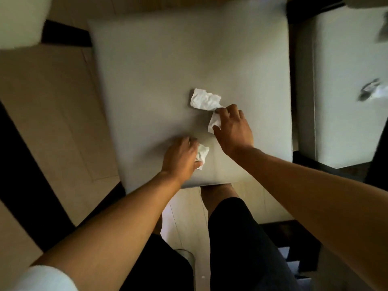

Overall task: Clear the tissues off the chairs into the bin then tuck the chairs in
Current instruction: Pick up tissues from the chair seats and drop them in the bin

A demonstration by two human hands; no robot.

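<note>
The loose tissue lay flat on the chair seat, just beyond the right hand, its long side running left to right across the fingertips. That hand was nearer to it and already pinched a small tissue between thumb and fingers. The left hand, closer to the seat's near edge, was curled round a crumpled tissue. More tissues sat on the neighbouring chair, well apart to the right.

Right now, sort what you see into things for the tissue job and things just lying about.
For the job:
- left hand, gripping a crumpled tissue
- right hand, fingers on a second tissue
- loose tissue
- chair seat
- neighbouring chair with blurred tissues

Lying about:
- floor
</note>
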